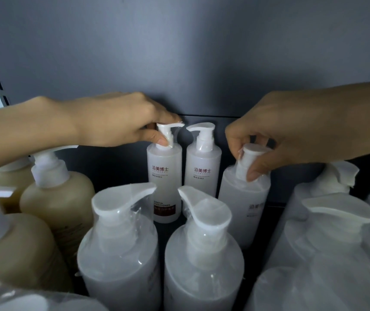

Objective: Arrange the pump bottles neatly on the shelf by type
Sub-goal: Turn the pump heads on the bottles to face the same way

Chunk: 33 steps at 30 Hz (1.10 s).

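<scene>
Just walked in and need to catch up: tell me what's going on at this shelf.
A person is sorting pump bottles on a dark shelf. The left hand pinches the left bottle by its pump at the back. The right hand has its fingers curled round the pump of the right bottle, which seems to lean. The middle bottle stands untouched between them. Tan bottles sit on the left, wrapped bottles in front.
</scene>
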Each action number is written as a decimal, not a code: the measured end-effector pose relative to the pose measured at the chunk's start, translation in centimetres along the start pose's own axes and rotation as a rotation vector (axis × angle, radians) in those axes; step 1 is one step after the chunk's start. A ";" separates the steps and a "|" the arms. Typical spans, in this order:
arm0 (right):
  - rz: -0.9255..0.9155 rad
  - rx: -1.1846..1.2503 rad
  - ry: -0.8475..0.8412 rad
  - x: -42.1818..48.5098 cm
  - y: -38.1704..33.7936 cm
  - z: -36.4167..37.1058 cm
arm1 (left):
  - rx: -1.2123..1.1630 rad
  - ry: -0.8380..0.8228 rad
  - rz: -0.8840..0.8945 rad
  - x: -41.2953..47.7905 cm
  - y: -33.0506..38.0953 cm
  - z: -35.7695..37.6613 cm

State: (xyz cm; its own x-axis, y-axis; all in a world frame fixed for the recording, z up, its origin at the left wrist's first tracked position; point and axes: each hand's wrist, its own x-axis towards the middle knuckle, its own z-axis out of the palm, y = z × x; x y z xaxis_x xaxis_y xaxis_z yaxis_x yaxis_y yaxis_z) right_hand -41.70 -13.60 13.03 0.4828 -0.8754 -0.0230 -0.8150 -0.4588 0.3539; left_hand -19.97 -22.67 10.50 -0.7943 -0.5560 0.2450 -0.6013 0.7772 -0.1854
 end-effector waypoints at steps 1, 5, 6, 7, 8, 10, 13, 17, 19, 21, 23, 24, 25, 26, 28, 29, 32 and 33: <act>-0.018 0.110 -0.014 -0.2 0.1 -0.1 | 0.002 0.003 0.001 0.0 0.0 0.0; -0.034 0.238 -0.053 -0.8 0.7 -0.6 | -0.001 0.007 0.002 -0.1 -0.1 0.1; -0.023 0.229 -0.045 -0.5 0.8 -0.5 | -0.004 0.003 0.004 -0.1 -0.1 0.0; -0.018 0.222 -0.038 -0.2 1.0 -0.3 | -0.005 -0.003 0.005 -0.1 0.0 0.0; -0.012 0.211 -0.032 0.1 1.3 0.1 | -0.003 -0.010 0.003 -0.2 0.0 -0.1; 0.015 0.198 -0.014 0.7 2.0 0.5 | 0.001 -0.019 -0.006 -0.2 0.1 -0.2; 0.070 0.241 -0.018 1.4 2.8 0.9 | 0.016 -0.026 -0.019 -0.2 0.1 -0.2; 0.154 0.320 -0.033 1.8 3.1 1.1 | -0.002 -0.029 -0.019 -0.4 0.3 -0.2; 0.165 0.326 -0.022 2.0 3.2 1.2 | -0.010 -0.026 -0.018 -0.4 0.4 -0.3; 0.178 0.318 -0.016 2.1 3.4 1.3 | -0.006 -0.025 -0.020 -0.4 0.4 -0.3; 0.190 0.312 -0.012 2.2 3.6 1.5 | 0.003 -0.029 -0.020 -0.4 0.5 -0.4; 0.198 0.314 -0.013 2.3 3.6 1.6 | 0.009 -0.030 -0.019 -0.4 0.5 -0.3; 0.205 0.320 -0.014 2.3 3.7 1.6 | 0.015 -0.028 -0.017 -0.3 0.5 -0.4; 0.211 0.331 -0.014 2.4 3.9 1.7 | 0.018 -0.028 -0.018 -0.3 0.5 -0.4; 0.221 0.361 -0.006 2.5 4.1 1.8 | 0.013 -0.029 -0.017 -0.3 0.6 -0.4; 0.226 0.374 -0.001 2.6 4.2 1.9 | 0.011 -0.031 -0.016 -0.3 0.6 -0.4; 0.246 0.412 0.010 2.9 4.5 2.2 | 0.021 -0.037 -0.017 -0.3 0.7 -0.5; 0.249 0.422 0.015 3.0 4.5 2.2 | 0.024 -0.041 -0.021 -0.3 0.7 -0.6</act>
State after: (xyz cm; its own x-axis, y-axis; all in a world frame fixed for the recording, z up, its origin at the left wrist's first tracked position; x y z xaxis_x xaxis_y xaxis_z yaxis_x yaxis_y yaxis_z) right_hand -44.69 -18.61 12.47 0.2586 -0.9656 0.0283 -0.9636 -0.2600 -0.0631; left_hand -20.09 -21.80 10.83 -0.7843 -0.5839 0.2094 -0.6191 0.7584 -0.2041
